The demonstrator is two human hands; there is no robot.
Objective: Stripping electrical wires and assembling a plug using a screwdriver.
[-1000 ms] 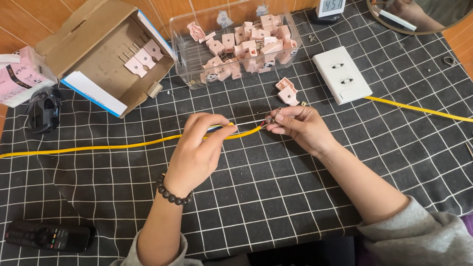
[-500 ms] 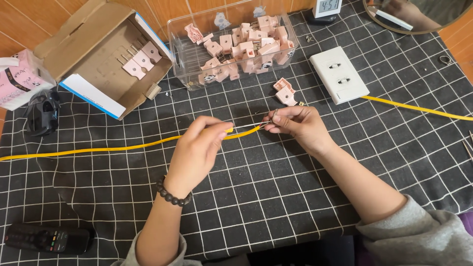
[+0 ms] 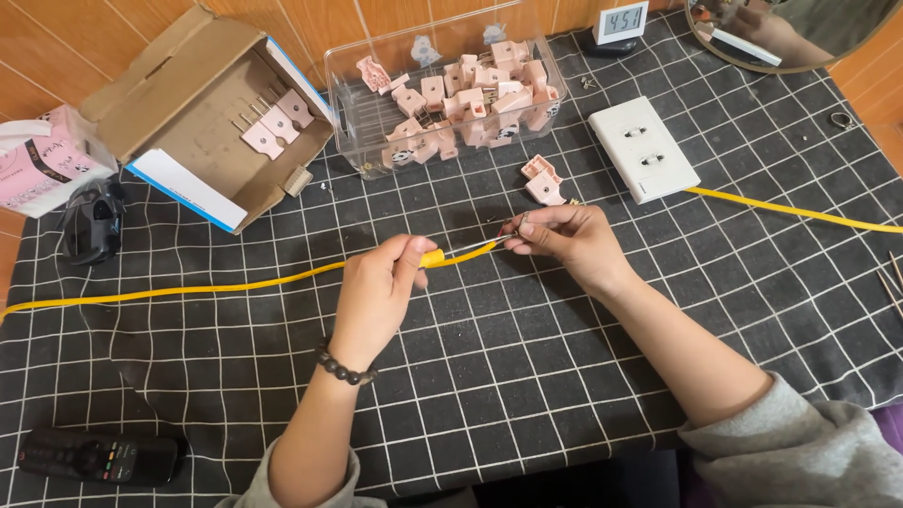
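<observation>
My left hand (image 3: 376, 292) pinches the cut end of the yellow cable (image 3: 235, 285), fingers closed around the sheath just short of the stripped part. My right hand (image 3: 564, 243), at about three o'clock from the left, has its fingertips closed on the thin bared wires (image 3: 480, 247) that stick out of the sheath; whether it is twisting them I can't quite tell, the strands are too fine here. The cable runs off toward nine o'clock across the black gridded table (image 3: 527, 376). Two pink plug pieces (image 3: 546, 181) lie just at twelve o'clock of my right hand, the white socket plate (image 3: 643, 149) beyond them. To do this well I'd keep the sheath steady and the strands tight together.
</observation>
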